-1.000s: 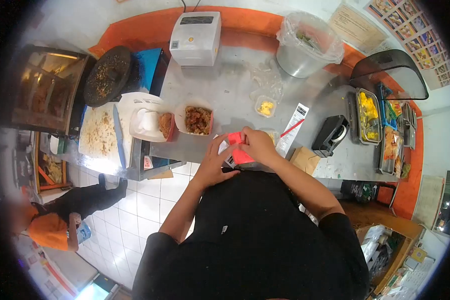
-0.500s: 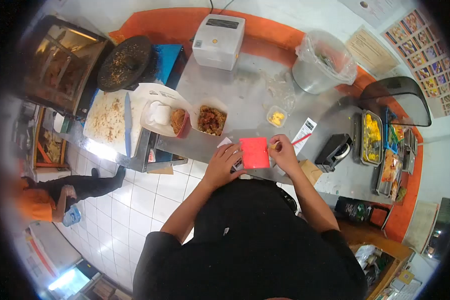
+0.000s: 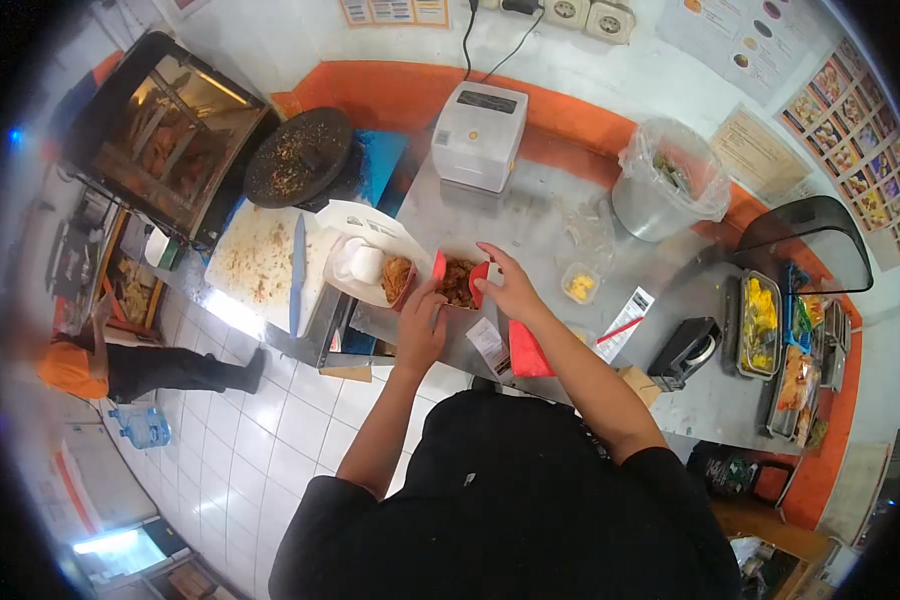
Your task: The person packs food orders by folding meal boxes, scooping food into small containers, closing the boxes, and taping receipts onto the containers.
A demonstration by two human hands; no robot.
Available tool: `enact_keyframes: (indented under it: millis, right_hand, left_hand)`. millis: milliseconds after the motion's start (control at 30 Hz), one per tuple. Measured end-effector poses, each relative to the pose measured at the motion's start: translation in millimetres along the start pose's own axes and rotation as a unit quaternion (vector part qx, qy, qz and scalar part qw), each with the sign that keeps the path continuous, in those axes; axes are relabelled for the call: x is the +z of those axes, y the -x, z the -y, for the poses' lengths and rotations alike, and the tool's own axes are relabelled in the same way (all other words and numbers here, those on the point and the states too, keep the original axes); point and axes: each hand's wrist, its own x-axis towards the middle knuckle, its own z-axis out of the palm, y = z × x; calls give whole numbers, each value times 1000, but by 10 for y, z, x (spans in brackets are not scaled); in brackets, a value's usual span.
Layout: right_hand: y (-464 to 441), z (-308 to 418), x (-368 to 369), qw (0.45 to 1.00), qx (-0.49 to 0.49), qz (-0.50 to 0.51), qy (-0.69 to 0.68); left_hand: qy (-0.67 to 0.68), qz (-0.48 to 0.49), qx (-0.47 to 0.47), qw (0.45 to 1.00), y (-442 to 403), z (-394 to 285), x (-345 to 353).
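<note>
A small paper food box (image 3: 460, 300) with red flaps holds brown pieces of food in dark sauce (image 3: 460, 283). My left hand (image 3: 422, 325) grips its left side. On the right, my right hand (image 3: 513, 288) has the thumb at the red flap and the index finger stretched out above it. Left of the box is an open white carton (image 3: 375, 228) with a white wrapped bundle (image 3: 366, 264) and a piece of fried chicken (image 3: 397, 278). A flat red piece (image 3: 527, 352) lies partly under my right forearm, beside a printed receipt (image 3: 488, 343).
A cutting board (image 3: 245, 280) with a blue knife (image 3: 298, 270) lies left. A label printer (image 3: 480, 135) and a lined metal pot (image 3: 665, 195) stand behind. To the right are a small yellow-food tub (image 3: 579, 284), a red pen (image 3: 620, 330) and a tape dispenser (image 3: 685, 352). Another person (image 3: 160, 370) is far left.
Both hands have left the flat red piece, which now lies on the counter, and moved left and away from me to the food box. Its red flaps now stand up. The view has shifted.
</note>
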Motion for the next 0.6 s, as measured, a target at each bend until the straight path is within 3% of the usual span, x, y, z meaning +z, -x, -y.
enact_keyframes:
  millis: [100,167,267,333,467,533,600]
  right_hand:
    - [-57,2,21,999,-10,32,-26]
    - [-97,-39,80,993,-37,31,109]
    - [-137,-72,154,985,-62,14,162]
    - [-143,-34,96,982,-71,30,173]
    - [-83,-36,-84,975,-100,83,182]
    - [14,-31,-189,976,-97,105,162]
    - [67,-46,-258,978,-91,126,140]
  left_hand:
    - [-12,16,14,1000,-18,-129,-80]
    - [-34,18,23,999,-53,-126,-89]
    - [13,10,17,1000,-140,43,-64]
    - [24,86,-3,996,-224,163,-59]
    - [33,52,10,998,-230,247,103]
    - [119,31,-53,991,-208,216,218]
    - [84,-5,-31,996,-209,149,334]
